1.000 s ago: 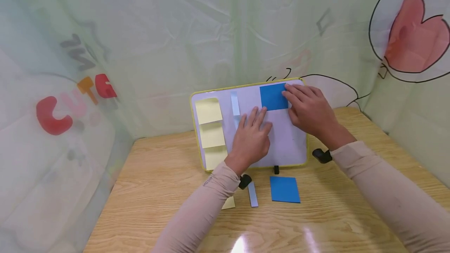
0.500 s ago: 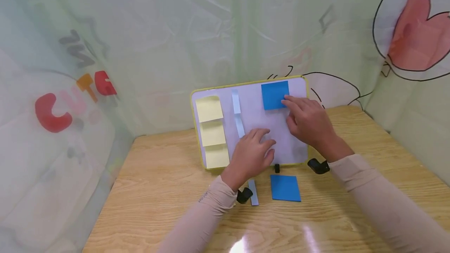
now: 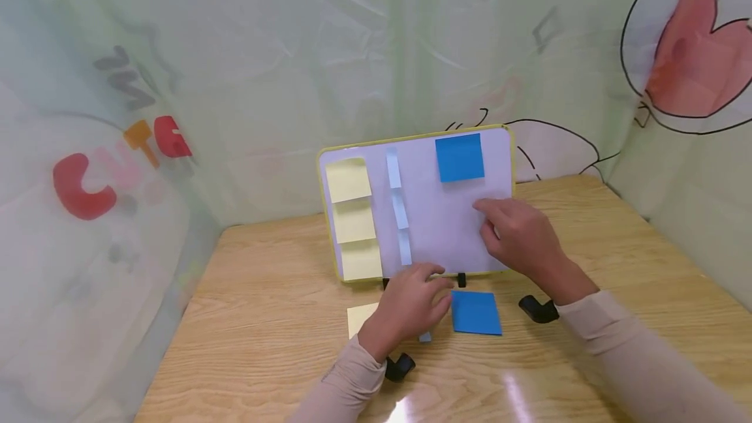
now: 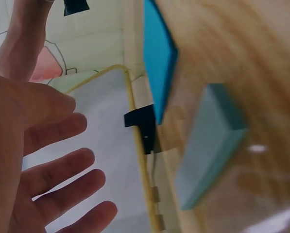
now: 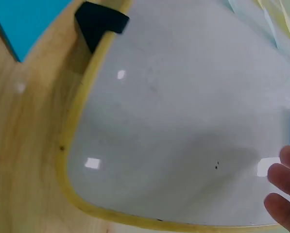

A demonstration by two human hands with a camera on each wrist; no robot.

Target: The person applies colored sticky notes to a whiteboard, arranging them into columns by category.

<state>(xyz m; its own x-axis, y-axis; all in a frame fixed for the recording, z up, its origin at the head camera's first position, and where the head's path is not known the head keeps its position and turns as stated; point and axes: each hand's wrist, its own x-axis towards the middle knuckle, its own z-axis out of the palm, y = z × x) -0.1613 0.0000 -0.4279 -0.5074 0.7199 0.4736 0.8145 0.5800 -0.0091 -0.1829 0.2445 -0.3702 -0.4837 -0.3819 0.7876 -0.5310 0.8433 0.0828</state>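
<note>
A white board with a yellow rim stands propped on the table. One blue sticky note is stuck at its upper right, with my right hand below it, fingers loosely bent and holding nothing. Over the table in front of the board is my left hand, its fingers relaxed and apart. Nearest to that hand lie a blue sticky-note pad and a narrow pale-blue pad, the latter mostly hidden in the head view. Part of a pale yellow sticky-note pad shows beside the left wrist.
Several yellow sticky notes run down the board's left side, with narrow pale-blue strips in a column beside them. Black stand feet hold the lower edge. A printed curtain hangs behind the wooden table.
Both hands have come away from the blue note, which stays on the board. The left hand has dropped toward the pads on the table; the right has moved down the board's right side.
</note>
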